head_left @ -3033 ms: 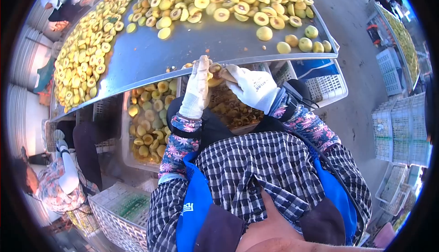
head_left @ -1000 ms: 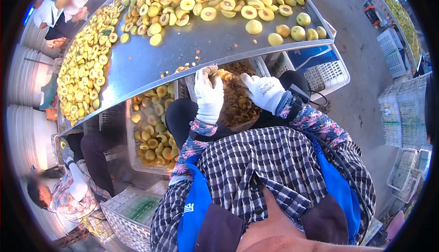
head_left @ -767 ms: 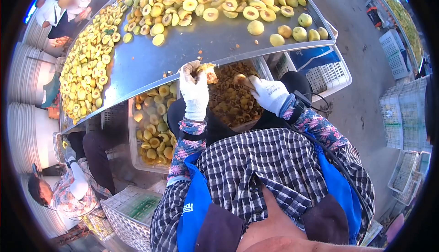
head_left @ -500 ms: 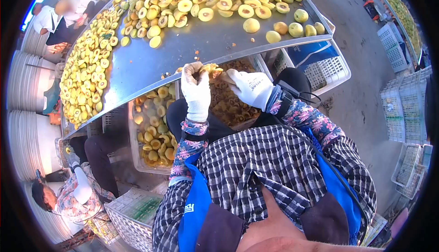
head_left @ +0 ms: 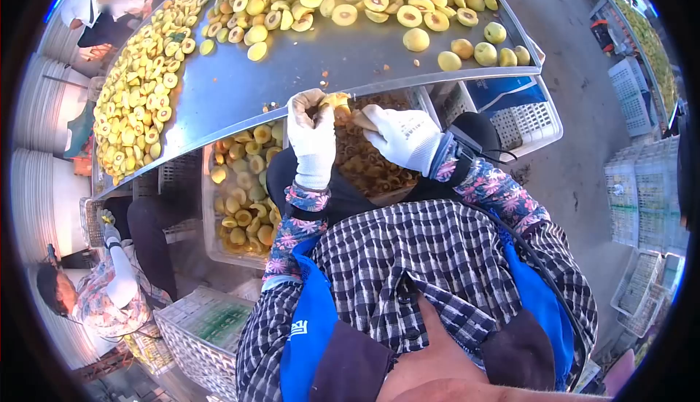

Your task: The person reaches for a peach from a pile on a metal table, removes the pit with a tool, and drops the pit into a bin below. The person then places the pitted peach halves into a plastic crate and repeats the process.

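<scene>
Pinching a ragged yellow-orange fruit piece (head_left: 337, 100) at 1 o'clock from the half-curled, white-gloved left hand (head_left: 312, 134), can't tell its long axis. Sits at 10 o'clock from the nearly closed white-gloved right hand (head_left: 408, 136), grip unclear. By the grey metal table (head_left: 248, 81), with brown scraps (head_left: 372, 165) around 5

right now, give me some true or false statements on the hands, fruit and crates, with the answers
1. The left hand holds a piece of fruit. True.
2. The right hand wears a black glove. False: its glove is white.
3. Halved fruits lie on the metal table. True.
4. The crate left of the person's knees holds bottles. False: it holds fruit pieces.
5. The table has some whole fruits near its right corner. True.
</scene>
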The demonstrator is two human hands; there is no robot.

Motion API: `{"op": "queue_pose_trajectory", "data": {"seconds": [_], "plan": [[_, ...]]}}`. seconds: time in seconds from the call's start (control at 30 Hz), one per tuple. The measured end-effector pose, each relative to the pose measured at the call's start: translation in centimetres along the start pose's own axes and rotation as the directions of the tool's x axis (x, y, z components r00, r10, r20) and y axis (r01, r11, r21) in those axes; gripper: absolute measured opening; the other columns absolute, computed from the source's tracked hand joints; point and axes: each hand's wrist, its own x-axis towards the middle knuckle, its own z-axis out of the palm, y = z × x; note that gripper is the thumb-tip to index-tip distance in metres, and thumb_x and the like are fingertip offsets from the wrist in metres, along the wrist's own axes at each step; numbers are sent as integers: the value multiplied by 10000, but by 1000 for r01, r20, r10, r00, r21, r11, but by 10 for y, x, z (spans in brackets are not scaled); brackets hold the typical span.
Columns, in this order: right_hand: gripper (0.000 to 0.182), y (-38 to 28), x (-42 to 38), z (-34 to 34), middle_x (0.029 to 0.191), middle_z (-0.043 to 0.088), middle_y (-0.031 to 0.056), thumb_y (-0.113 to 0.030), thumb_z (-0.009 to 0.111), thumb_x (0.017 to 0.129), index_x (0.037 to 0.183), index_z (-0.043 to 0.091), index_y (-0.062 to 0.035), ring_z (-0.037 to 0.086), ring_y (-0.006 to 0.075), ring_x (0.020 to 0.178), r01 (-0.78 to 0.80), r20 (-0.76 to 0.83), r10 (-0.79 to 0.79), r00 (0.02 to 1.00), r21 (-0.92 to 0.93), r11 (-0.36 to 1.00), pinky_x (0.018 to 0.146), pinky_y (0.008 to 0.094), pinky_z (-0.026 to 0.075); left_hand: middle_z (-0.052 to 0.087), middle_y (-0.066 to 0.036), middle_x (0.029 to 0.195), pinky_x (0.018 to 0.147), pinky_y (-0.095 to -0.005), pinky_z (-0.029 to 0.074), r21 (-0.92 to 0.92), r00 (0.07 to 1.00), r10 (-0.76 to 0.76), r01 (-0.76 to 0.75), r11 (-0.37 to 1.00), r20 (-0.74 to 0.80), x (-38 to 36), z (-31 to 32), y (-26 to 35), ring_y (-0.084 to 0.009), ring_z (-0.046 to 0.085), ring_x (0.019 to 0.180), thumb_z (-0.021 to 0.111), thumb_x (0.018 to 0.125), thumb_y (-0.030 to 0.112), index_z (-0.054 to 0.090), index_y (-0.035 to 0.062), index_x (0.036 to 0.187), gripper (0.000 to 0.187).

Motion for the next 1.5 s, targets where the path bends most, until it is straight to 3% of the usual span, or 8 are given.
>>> {"op": "queue_pose_trajectory", "data": {"seconds": [0.33,0.53,0.83,1.07,1.17,1.23,1.43,1.5], "plan": [[282,15,-20,4,822,659,163,-257,526,892,1103,482,-76,651,348,728,-80,232,105,967,-113,990,639,445,519,595,-43,916,817,-260,475,126,999,-9,3,992,43,-24,7,-15,-120,572,848,596,821,-80,577,18,994,199],[237,56,-56,39,822,666,175,-225,516,891,1067,538,-67,665,336,767,-120,423,187,887,-181,976,693,428,522,600,-74,911,787,-274,494,141,934,356,-349,926,-23,-3,-11,-5,-146,581,839,534,830,-111,560,14,955,178],[263,52,-37,38,852,659,196,-282,492,908,1063,512,-71,640,371,817,-166,417,229,880,-183,969,717,469,494,583,-84,1000,764,-328,562,-516,931,-289,138,846,-225,8,-99,-2,-193,607,880,577,826,-73,542,52,1123,324],[380,50,-52,32,869,653,218,-335,539,892,1169,509,-77,632,393,835,-303,453,354,818,-185,935,727,480,489,605,-67,955,819,-276,483,333,727,149,116,936,-670,-8,-263,-44,-150,575,860,604,841,-44,571,-8,1019,185],[392,47,-49,33,871,649,229,-336,547,891,1169,509,-62,627,401,833,-289,477,332,814,-164,943,725,475,489,621,-126,1004,831,-331,495,511,852,118,190,838,-510,-39,-300,-87,-231,613,897,696,789,59,577,4,1060,301],[407,42,-47,32,872,645,238,-335,557,890,1175,508,-49,623,407,829,-316,476,355,804,-163,935,722,471,489,595,-206,1150,975,-446,412,925,929,-79,367,95,-361,-75,-313,-139,-380,533,1104,757,704,332,581,43,1176,581],[355,45,-55,19,837,649,222,-361,520,903,1116,506,-77,631,403,818,-246,441,255,861,-77,966,723,479,493,602,-128,1157,947,-345,447,173,838,-351,453,875,-418,-15,-225,-63,-243,571,1090,675,834,105,592,-5,1142,337],[358,45,-57,22,847,650,219,-365,515,905,1101,501,-66,633,397,829,-235,463,246,852,-83,968,732,471,494,588,-128,1192,961,-331,437,442,984,28,52,895,-173,28,-203,-72,-210,564,1102,658,849,89,575,11,1174,344]]}}
